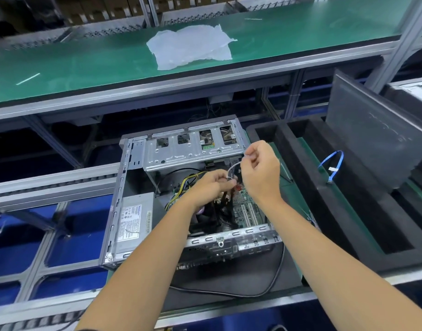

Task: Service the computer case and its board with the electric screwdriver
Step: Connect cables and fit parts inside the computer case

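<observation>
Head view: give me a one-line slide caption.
Both hands, left and right, hold a thin grey cable over the open computer case.

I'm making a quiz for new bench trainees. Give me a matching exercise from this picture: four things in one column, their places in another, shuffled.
Things:
1. plastic sheet
2. blue cable
3. power supply
4. thin grey cable

Places:
A. inside the computer case, left side
B. between the left hand and right hand
C. on the upper green shelf
D. on the black foam tray, right of the case

Pairs: 1-C, 2-D, 3-A, 4-B
</observation>
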